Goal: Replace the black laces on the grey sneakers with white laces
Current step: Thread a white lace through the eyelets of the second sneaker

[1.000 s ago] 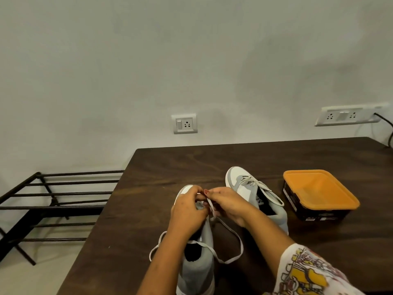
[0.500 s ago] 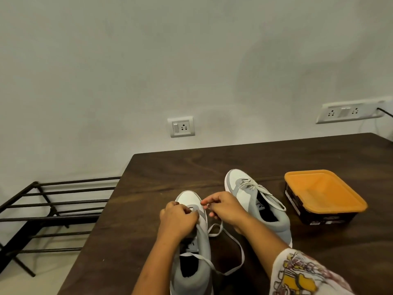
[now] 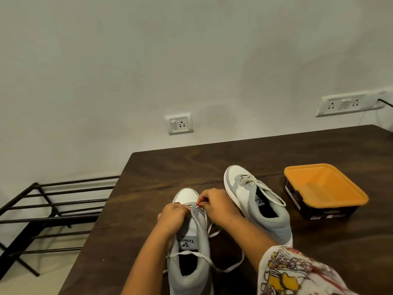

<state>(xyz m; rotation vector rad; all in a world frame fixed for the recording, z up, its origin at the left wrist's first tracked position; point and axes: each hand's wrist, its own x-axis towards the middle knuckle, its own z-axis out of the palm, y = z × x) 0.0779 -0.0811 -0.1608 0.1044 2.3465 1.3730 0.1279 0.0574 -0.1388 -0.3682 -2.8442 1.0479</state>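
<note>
Head view: the only view I have, looking down over both forearms.
Near sneaker (image 3: 190, 233): at 6 o'clock on the table (image 3: 187, 167), toe pointing to 12, so the lowest eyelets face my fingers.
Left hand (image 3: 173, 217): curled on the near sneaker's left eyelet edge, bracing it, I'd say (whether lace is under those fingers too, I cannot tell).
Right hand (image 3: 219, 206): pinching the tip of the white lace (image 3: 185, 253), aimed at the toe-end eyelets; the hands almost touch.
Lace slack: trails over the collar and off toward 4 o'clock, out of the way.
Far sneaker (image 3: 255, 206): at 2 o'clock, already laced white.
Black laces: none visible.
Orange-lidded container (image 3: 323, 188): at 3 o'clock, well apart.
Stage: early lacing of the second shoe, I reckon.
</note>
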